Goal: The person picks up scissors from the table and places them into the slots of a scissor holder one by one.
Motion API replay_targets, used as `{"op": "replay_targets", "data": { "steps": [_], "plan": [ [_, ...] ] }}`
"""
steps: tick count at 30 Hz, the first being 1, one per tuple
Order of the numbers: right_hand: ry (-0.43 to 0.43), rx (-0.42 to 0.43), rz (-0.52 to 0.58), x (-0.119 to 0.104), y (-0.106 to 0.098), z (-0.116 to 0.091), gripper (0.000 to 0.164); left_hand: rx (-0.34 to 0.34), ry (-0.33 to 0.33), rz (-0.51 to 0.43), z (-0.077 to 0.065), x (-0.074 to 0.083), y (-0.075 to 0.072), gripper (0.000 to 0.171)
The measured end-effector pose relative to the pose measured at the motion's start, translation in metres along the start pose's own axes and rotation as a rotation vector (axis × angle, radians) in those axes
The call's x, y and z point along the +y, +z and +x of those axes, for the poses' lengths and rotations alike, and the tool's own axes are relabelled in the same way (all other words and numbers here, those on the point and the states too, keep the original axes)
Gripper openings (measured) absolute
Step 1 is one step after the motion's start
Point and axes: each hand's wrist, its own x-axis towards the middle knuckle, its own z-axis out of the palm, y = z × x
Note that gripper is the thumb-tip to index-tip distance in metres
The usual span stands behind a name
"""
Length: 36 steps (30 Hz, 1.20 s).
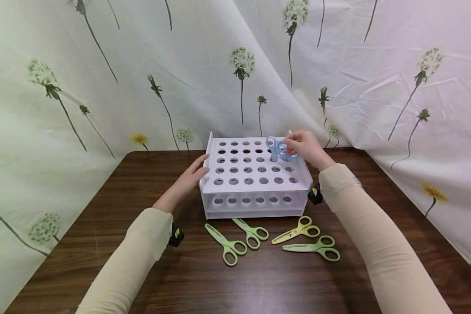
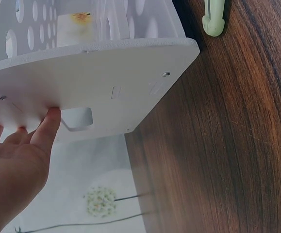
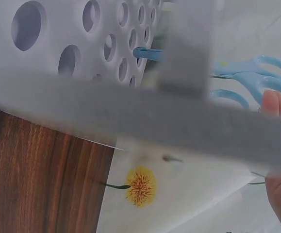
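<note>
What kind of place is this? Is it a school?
I can't tell if it's a school. It looks like a little tabletop work spot, probably indoors: there's a brown wooden table, a flowery sheet hanging behind it, and a white rack with scissors lying in front.

On the table (image 1: 102, 244), the rack (image 1: 241, 188) stands midway across, toward the back edge; the cloth (image 1: 220, 87) hangs behind. The left hand (image 1: 192, 174) touches the rack's left side. Near its back right corner, one pair of scissors (image 1: 274, 154) sits in a hole; just right is a second pair (image 1: 285, 156), in the right hand (image 1: 307, 146). Before the rack lie two pairs on the left (image 1: 226, 243) and two on the right (image 1: 318, 247).
</note>
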Motion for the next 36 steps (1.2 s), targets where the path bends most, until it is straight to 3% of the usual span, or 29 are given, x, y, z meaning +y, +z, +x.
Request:
{"op": "replay_targets", "data": {
  "steps": [6, 16, 36],
  "plan": [
    [-0.004, -0.019, 0.009, 0.001, 0.002, 0.001, 0.029, -0.01, -0.014, -0.018, -0.009, 0.016, 0.003, 0.055],
    [-0.008, -0.023, -0.042, 0.005, 0.006, 0.002, 0.027, 0.024, 0.011, 0.016, 0.004, -0.006, 0.001, 0.054],
    [0.045, -0.043, -0.073, 0.006, 0.012, -0.002, 0.023, 0.02, 0.006, 0.003, 0.003, -0.006, 0.001, 0.054]
  ]
}}
